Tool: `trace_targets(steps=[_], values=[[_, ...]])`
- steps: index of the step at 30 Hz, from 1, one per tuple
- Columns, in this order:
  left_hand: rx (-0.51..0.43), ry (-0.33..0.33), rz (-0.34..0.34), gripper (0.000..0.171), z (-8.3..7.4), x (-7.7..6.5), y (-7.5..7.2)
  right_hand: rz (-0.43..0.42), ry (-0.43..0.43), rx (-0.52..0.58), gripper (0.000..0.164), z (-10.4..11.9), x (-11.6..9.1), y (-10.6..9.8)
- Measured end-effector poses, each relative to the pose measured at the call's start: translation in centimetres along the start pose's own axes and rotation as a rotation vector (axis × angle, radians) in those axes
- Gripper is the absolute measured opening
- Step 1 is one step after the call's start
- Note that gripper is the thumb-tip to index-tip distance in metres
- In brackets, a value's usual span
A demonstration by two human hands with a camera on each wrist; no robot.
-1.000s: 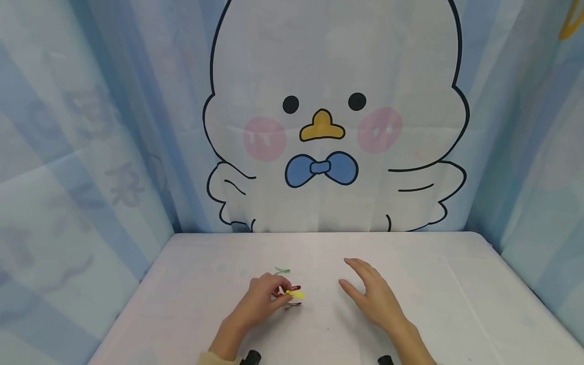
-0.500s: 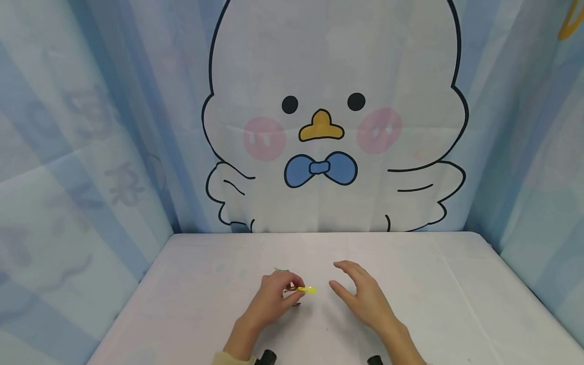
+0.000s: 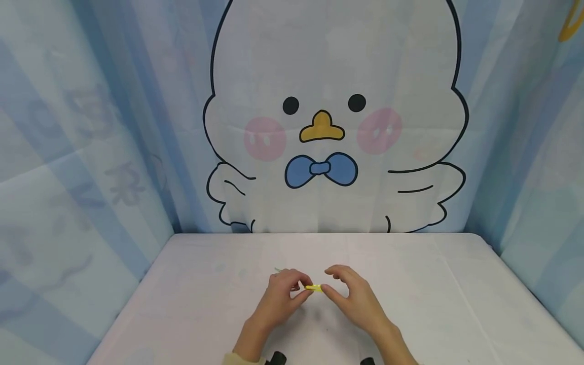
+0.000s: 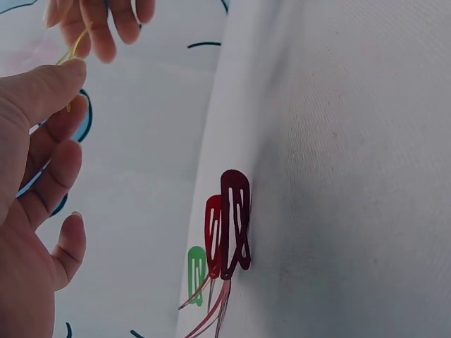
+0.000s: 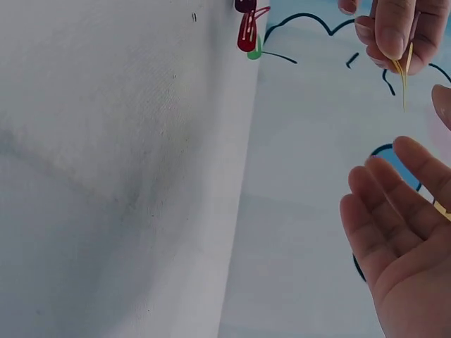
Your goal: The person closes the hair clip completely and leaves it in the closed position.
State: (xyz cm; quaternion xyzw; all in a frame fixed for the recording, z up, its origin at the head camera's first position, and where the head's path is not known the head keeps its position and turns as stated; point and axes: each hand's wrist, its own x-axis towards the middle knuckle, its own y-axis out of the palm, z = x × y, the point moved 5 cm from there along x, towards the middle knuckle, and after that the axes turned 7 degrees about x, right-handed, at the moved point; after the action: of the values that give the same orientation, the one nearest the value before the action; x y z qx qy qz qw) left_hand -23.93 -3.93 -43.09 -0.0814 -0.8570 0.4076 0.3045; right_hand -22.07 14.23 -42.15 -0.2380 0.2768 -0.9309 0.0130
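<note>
My left hand (image 3: 285, 299) pinches a yellow snap hair clip (image 3: 314, 288) between thumb and forefinger, above the table. In the left wrist view the clip is seen edge-on, its two thin layers spread apart. My right hand (image 3: 362, 304) faces it from the right, the thumb tip close by the clip's free end. Its fingers are loosely bent and hold nothing, as the right wrist view shows. On the table lie a dark red hair clip (image 4: 235, 182), a red one (image 4: 212, 232) and a green one (image 4: 196, 271), mostly hidden behind my left hand in the head view.
A white-covered table (image 3: 205, 284) spreads under both hands. Behind it hangs a curtain (image 3: 319, 213) with a cartoon bird, and further curtains close off both sides. Black wrist-worn camera parts (image 3: 277, 358) show at the lower edge.
My left hand has lifted the yellow hair clip off to the right, away from the other clips. My right hand has moved left, so the two hands are now close together.
</note>
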Motion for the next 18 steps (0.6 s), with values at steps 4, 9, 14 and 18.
trace_targets(steps=[4, 9, 14, 18], values=[[-0.006, 0.024, -0.040, 0.016, -0.16, 0.03, 0.11, 0.029, -0.006, 0.040, 0.023, 0.13, -0.07, 0.22], [0.013, 0.071, -0.072, 0.015, -0.40, -0.04, 0.29, 0.069, 0.038, 0.113, 0.011, 0.06, -0.02, 0.58], [0.024, 0.075, -0.089, 0.016, -0.45, -0.12, 0.15, 0.075, 0.077, 0.157, 0.007, -0.06, -0.01, 0.79], [-0.024, 0.049, -0.055, 0.018, -0.23, -0.16, 0.15, 0.064, 0.043, 0.190, 0.009, -0.07, -0.04, 0.93]])
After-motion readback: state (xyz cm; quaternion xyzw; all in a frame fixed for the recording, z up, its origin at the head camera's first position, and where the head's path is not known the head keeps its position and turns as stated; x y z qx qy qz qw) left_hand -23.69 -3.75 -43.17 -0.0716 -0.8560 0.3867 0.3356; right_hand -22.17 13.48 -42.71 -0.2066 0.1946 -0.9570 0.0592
